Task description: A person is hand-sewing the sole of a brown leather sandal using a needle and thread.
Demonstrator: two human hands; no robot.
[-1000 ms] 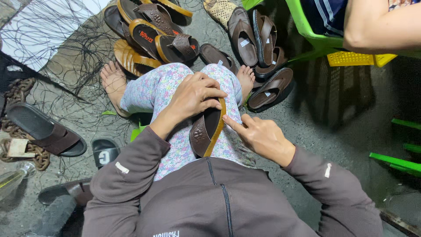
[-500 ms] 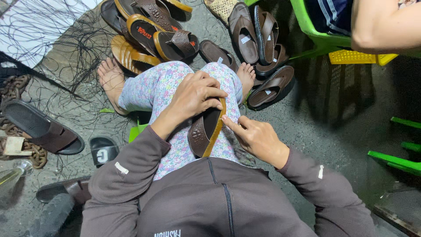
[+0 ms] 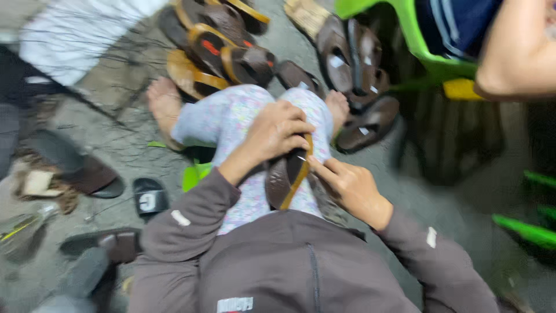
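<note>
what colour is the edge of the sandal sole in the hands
Yellow-tan along the edge of the brown sandal, seen in the head view, though blurred.

The sandal (image 3: pixel 286 174) on the lap looks like smooth brown leather or imitation leather with a faint sheen, its edge a tan, matt strip. Under it, the trousers (image 3: pixel 243 124) are soft printed cloth. Nearer than the sandal, the jacket (image 3: pixel 301 272) is matt grey-brown fabric. Beyond the sandal, the piled sandals (image 3: pixel 226 40) show the same dull-glossy brown. Right of them, the chair (image 3: pixel 417 46) is glossy green plastic. The floor (image 3: pixel 452 197) is rough grey concrete.
</note>
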